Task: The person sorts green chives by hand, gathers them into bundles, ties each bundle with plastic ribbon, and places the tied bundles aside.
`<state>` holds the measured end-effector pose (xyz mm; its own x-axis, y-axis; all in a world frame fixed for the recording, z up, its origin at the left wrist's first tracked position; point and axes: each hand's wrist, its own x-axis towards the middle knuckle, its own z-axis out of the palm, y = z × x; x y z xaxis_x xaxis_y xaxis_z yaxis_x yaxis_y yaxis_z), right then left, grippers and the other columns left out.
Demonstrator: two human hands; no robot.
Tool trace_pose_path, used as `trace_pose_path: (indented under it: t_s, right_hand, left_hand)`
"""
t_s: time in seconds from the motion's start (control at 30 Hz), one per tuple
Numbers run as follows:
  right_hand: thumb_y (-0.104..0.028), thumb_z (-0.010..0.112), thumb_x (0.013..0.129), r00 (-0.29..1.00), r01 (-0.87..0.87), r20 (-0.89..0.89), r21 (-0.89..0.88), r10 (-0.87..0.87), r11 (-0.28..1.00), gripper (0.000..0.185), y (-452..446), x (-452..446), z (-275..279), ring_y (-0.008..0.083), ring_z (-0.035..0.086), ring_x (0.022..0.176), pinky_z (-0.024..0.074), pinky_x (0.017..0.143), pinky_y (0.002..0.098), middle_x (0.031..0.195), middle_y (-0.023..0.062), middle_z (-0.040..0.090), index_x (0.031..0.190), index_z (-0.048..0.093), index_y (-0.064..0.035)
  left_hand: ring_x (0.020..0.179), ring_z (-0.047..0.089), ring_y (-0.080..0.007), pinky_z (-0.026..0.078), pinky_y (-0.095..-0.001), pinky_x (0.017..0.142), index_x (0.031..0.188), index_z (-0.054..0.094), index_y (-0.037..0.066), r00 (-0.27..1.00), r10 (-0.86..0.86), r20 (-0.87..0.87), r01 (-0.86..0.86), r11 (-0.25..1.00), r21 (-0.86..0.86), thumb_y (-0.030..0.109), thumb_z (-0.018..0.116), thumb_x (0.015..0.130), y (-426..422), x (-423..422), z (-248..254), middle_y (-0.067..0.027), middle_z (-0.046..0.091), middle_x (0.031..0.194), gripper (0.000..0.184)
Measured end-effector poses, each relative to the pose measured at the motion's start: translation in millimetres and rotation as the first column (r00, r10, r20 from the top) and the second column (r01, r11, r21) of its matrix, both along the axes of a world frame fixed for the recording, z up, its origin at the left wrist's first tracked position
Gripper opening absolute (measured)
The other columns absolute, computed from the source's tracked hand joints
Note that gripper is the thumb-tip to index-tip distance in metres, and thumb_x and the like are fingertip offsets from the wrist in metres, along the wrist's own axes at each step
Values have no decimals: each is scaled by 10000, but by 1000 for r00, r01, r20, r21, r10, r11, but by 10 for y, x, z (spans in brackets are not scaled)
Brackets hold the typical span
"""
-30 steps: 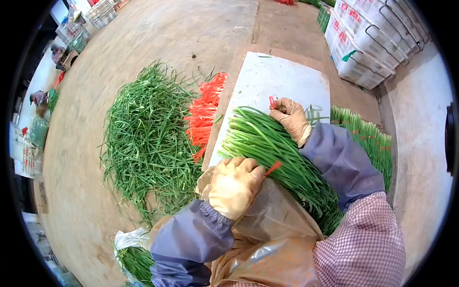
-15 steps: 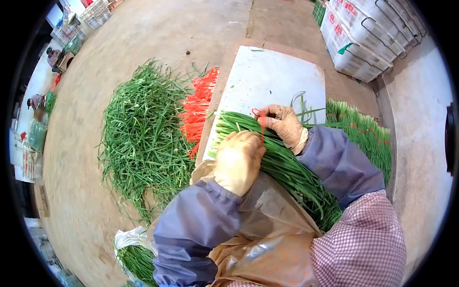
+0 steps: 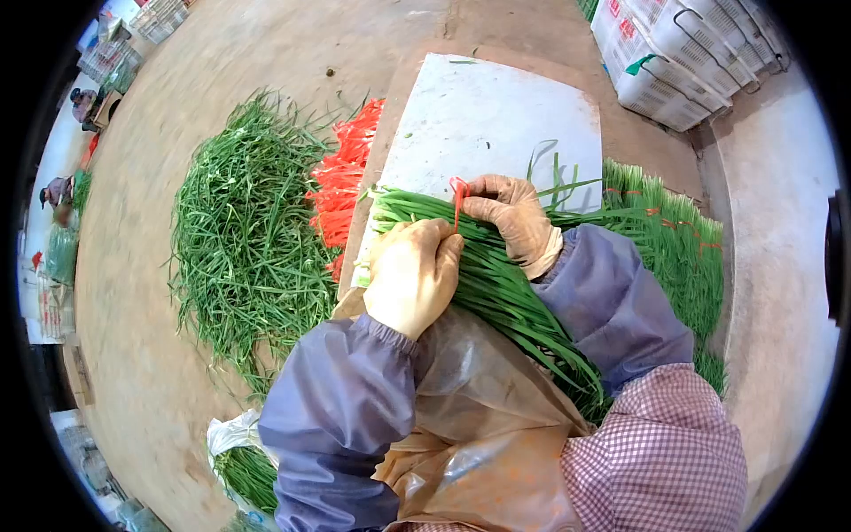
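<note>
A bundle of garlic chives point(image 3: 496, 275) lies across the white board point(image 3: 496, 115), pale stem ends at the left and green leaves trailing right over its front edge. My left hand point(image 3: 412, 275), in a pale glove, is closed over the stem end, thumb and forefinger at the red tie point(image 3: 457, 197). That tie stands up from the bundle as a narrow strip with a small loop on top. My right hand point(image 3: 512, 222), in a stained glove, pinches the tie near its loop, just above the chives. The bundle's underside is hidden.
Red ties point(image 3: 341, 186) are piled along the board's left edge. Beyond them a heap of loose greens point(image 3: 253, 239) covers the floor. Tied chive bundles point(image 3: 665, 239) stand at right, below stacked white crates point(image 3: 674, 80). A white bag point(image 3: 235, 434) of greens sits lower left; people sit far left.
My left hand has turned, bringing its thumb and forefinger up against the tie. My right hand still pinches the tie. The whole view has shifted slightly, so the board appears further up and left.
</note>
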<state>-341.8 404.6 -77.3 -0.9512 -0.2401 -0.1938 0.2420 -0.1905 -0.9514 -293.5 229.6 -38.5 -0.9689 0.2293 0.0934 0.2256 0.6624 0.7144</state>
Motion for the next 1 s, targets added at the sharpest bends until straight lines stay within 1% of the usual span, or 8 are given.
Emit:
trace_pose_path:
  t_s: [0.37, 0.4, 0.47, 0.63, 0.8, 0.87, 0.97, 1.0]
  right_hand:
    - [-227, 575, 934, 873, -35, -424, 439, 241, 898, 296, 117, 34, 10, 226, 649, 856, 488, 794, 333, 879, 158, 696, 1019, 696, 30]
    - [-202, 581, 937, 940, -78, -213, 624, 265, 777, 273, 120, -16, 68, 228, 646, 874, 488, 815, 344, 911, 154, 697, 1078, 696, 1]
    - [-176, 628, 936, 955, -190, -157, 324, 251, 927, 262, 118, -38, 66, 188, 626, 914, 486, 843, 301, 998, 99, 699, 1138, 690, -21]
    - [-156, 603, 964, 915, -35, -360, 376, 181, 926, 228, 369, -238, -443, 151, 594, 902, 470, 818, 299, 985, 58, 674, 1103, 664, 14]
    - [-112, 574, 979, 936, -110, -297, 264, 189, 958, 178, 200, -92, -148, 115, 574, 867, 462, 779, 263, 958, 21, 661, 1074, 664, 8]
    - [-69, 561, 981, 937, -78, -318, 224, 149, 971, 133, 171, -78, -181, 121, 568, 893, 468, 801, 270, 994, 33, 647, 1039, 647, 14]
    - [-39, 546, 981, 461, 358, -793, 577, 398, 734, 121, 149, -90, -144, 143, 571, 959, 472, 841, 274, 1091, 78, 627, 1042, 619, 36]
    - [-30, 543, 979, 471, 349, -793, 569, 386, 744, 122, 119, -88, -123, 154, 571, 981, 472, 857, 281, 1122, 91, 617, 1051, 610, 43]
  left_hand:
    - [753, 644, -319, 504, -414, 705, 806, 679, 32, 981, 60, -185, -79, 992, -99, 130, 586, 844, 195, -7, -199, -159, 654, 745, 140]
    - [715, 642, -286, 508, -397, 679, 752, 670, 58, 985, 30, -170, -58, 985, -163, 94, 553, 838, 208, -8, -111, -131, 646, 715, 150]
    - [672, 626, -268, 495, -412, 756, 739, 661, 56, 961, 45, -272, -132, 942, -309, 99, 579, 783, 267, -49, -200, -129, 629, 691, 102]
    - [845, 638, -250, 388, -475, 954, 715, 681, 92, 836, 106, -539, -328, 883, -335, 136, 601, 769, 549, -295, -800, -88, 650, 707, 107]
    - [899, 646, -246, 378, -421, 943, 784, 724, 205, 988, 151, 29, -140, 963, -230, 304, 636, 780, 311, -349, -471, -47, 694, 782, 133]
    - [912, 647, -239, 374, -422, 944, 809, 735, 196, 976, 215, -30, -216, 945, -247, 314, 641, 774, 360, -357, -477, -47, 702, 802, 154]
    - [923, 645, -231, 373, -431, 945, 831, 743, 187, 968, 227, -110, -251, 909, -333, 309, 640, 781, 427, -352, -511, -47, 706, 829, 168]
    - [926, 643, -228, 374, -435, 945, 836, 744, 184, 966, 215, -140, -253, 894, -371, 304, 638, 786, 449, -373, -543, -47, 707, 837, 168]
